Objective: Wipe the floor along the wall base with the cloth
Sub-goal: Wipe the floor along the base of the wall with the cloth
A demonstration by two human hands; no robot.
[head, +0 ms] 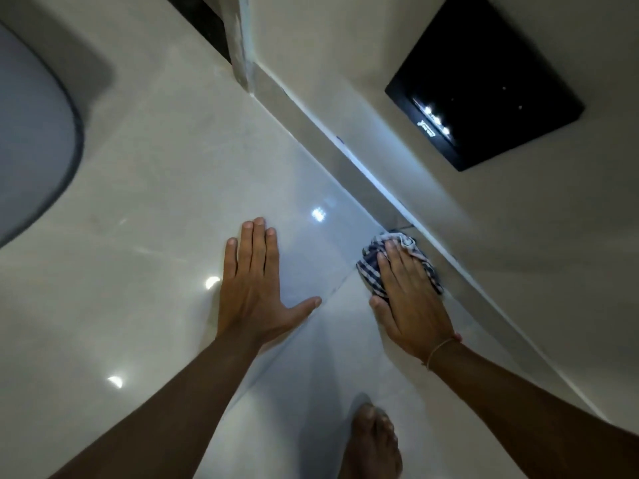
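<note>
A blue-and-white checked cloth (371,267) lies bunched on the glossy pale floor tiles (166,188), right against the skirting (352,167) at the foot of the wall. My right hand (408,299) presses flat on top of the cloth, fingers pointing toward the wall base. A thin thread band circles that wrist. My left hand (254,288) rests flat on the bare tiles to the left of the cloth, fingers together and thumb spread out, holding nothing.
A black panel with small lights (484,81) is mounted on the wall above the skirting. A grey rounded object (31,133) sits at the far left. A bare foot (375,444) stands on the tiles at the bottom. A door frame post (242,39) meets the wall further along.
</note>
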